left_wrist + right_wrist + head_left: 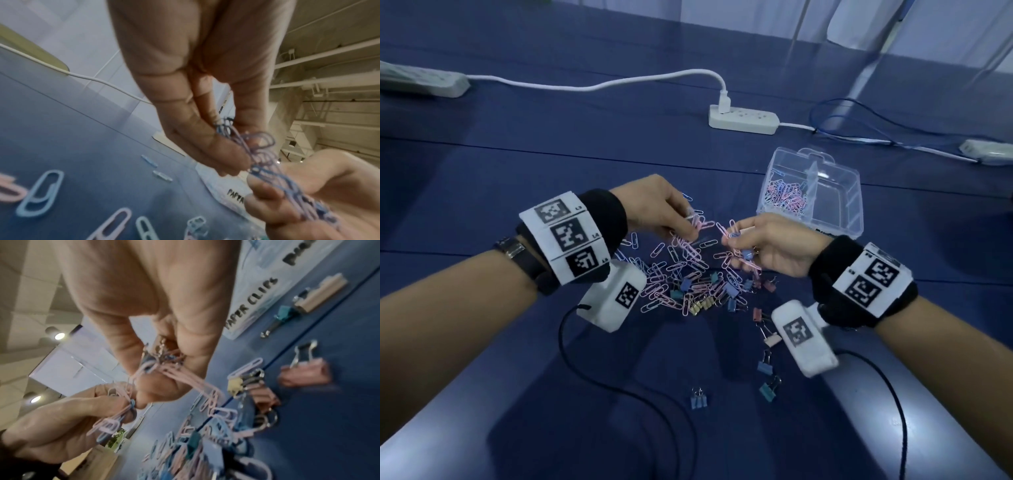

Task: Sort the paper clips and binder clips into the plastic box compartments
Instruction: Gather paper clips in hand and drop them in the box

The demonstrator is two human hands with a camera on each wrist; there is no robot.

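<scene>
Pink and blue paper clips (674,277) lie heaped on the blue table, mixed with small binder clips (700,304). Above the heap my left hand (693,228) pinches a bunch of paper clips (259,155) between thumb and fingers. Close beside it, my right hand (732,245) grips another tangled bunch of mostly pink clips (185,379). The clear plastic box (854,219) stands open just behind my right hand. Its left compartment, labelled PAPER CLIPS, holds paper clips (786,197).
Loose binder clips lie nearer me: a blue one (698,401), a teal one (768,389), a pink one (772,339). A white power strip (743,120) with its cord and a blue cable (859,120) lie behind the box. Black wrist-camera cables (619,387) trail across the front.
</scene>
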